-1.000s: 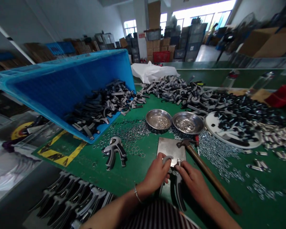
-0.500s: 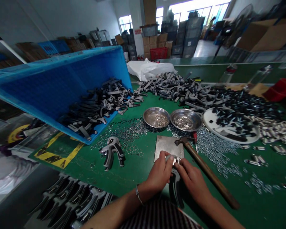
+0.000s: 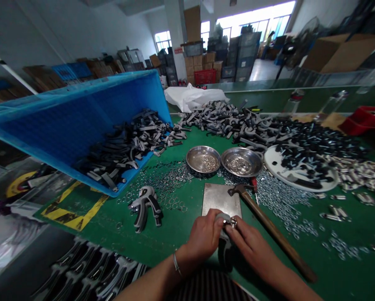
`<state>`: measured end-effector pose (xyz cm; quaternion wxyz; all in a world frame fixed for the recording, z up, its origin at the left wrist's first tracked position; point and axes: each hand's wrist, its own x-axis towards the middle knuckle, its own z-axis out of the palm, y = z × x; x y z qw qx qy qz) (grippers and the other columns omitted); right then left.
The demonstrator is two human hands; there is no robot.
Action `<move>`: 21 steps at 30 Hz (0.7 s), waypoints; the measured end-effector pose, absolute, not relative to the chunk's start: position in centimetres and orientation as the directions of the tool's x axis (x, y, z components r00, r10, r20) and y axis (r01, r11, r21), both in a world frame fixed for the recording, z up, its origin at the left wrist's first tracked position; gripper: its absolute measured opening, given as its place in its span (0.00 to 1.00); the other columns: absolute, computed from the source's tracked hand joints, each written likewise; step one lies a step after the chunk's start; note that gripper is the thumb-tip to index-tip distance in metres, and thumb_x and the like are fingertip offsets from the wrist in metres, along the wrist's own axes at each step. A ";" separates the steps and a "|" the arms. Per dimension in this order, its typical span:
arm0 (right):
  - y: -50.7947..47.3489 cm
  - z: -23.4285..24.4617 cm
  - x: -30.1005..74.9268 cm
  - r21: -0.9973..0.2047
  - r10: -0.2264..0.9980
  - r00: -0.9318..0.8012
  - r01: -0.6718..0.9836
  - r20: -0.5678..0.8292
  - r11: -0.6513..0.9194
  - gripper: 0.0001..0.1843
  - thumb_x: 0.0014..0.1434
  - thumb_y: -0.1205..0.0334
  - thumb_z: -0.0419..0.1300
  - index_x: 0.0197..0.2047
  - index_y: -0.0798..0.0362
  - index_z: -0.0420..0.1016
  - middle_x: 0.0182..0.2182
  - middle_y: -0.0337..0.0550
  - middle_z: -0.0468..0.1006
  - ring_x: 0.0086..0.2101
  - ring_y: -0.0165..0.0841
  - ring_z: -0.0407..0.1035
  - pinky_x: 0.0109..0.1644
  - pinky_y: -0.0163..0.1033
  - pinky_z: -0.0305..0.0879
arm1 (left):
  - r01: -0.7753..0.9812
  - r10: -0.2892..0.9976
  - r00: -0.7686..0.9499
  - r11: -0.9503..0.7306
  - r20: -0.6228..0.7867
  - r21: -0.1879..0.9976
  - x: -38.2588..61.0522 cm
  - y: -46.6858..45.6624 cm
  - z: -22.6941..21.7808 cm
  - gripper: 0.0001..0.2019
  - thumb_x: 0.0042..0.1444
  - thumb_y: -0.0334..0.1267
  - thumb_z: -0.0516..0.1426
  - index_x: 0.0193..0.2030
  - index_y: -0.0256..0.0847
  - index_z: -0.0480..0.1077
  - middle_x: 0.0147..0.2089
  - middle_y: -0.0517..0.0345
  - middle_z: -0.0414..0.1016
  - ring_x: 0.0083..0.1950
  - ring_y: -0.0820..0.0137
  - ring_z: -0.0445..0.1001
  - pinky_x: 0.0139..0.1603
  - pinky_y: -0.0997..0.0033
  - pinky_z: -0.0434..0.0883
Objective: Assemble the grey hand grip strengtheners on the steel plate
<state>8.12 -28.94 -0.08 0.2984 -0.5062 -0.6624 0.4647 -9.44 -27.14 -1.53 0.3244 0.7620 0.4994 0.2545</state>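
My left hand (image 3: 204, 236) and my right hand (image 3: 248, 242) are closed together on a grey-and-black hand gripper part (image 3: 224, 240) at the near edge of a square metal plate (image 3: 220, 198). Between my right fingertips sits a small metal ring (image 3: 233, 221) at the part's top. A hammer (image 3: 269, 228) with a wooden handle lies just right of my right hand, its head on the plate's corner. A finished hand gripper (image 3: 145, 207) lies on the green table to the left.
A tilted blue crate (image 3: 77, 113) spills dark handle parts. Two steel bowls (image 3: 223, 161) hold small rings and washers, with loose rings scattered about them. A white round tray (image 3: 300, 171) and heaps of grey and black parts lie behind. More finished grippers (image 3: 90, 271) lie at the near left.
The view has shifted slightly. My two hands stay on the gripper part and have moved a little nearer to me; the ring stays at its top.
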 end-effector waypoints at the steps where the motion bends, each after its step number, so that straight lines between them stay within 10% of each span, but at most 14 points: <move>1: -28.9 0.1 8.2 -0.933 0.934 -0.348 0.356 -0.084 0.049 0.14 0.68 0.48 0.51 0.41 0.47 0.68 0.34 0.44 0.77 0.35 0.40 0.71 0.42 0.41 0.63 | 0.627 0.907 0.419 -0.328 0.049 0.707 -9.6 -27.1 -1.1 0.19 0.71 0.46 0.38 0.51 0.40 0.65 0.43 0.49 0.76 0.42 0.60 0.77 0.46 0.62 0.70; 10: -28.6 -0.6 8.0 -0.901 0.927 -0.373 0.410 -0.025 0.141 0.14 0.70 0.53 0.47 0.44 0.50 0.70 0.38 0.45 0.79 0.36 0.37 0.72 0.43 0.40 0.67 | 0.660 0.740 0.672 -0.601 0.003 0.450 -9.2 -25.1 1.1 0.17 0.70 0.45 0.42 0.52 0.41 0.67 0.44 0.48 0.77 0.38 0.60 0.78 0.38 0.65 0.71; 14: -22.0 0.0 11.4 -0.537 0.899 -0.434 0.773 -0.059 0.338 0.14 0.68 0.53 0.53 0.44 0.51 0.76 0.37 0.44 0.82 0.37 0.37 0.74 0.40 0.37 0.67 | 0.714 0.793 0.610 -0.547 -0.004 0.436 -8.6 -19.7 0.2 0.20 0.70 0.48 0.43 0.47 0.39 0.72 0.38 0.48 0.77 0.38 0.61 0.78 0.40 0.66 0.72; 21: -9.6 2.3 18.7 -0.156 0.971 -0.229 0.959 0.071 0.238 0.12 0.64 0.62 0.57 0.38 0.56 0.81 0.42 0.58 0.79 0.50 0.49 0.67 0.53 0.48 0.60 | 0.712 0.729 0.683 -0.679 0.048 0.180 -4.9 -10.4 1.8 0.14 0.67 0.39 0.52 0.41 0.34 0.76 0.43 0.40 0.78 0.45 0.55 0.78 0.46 0.60 0.73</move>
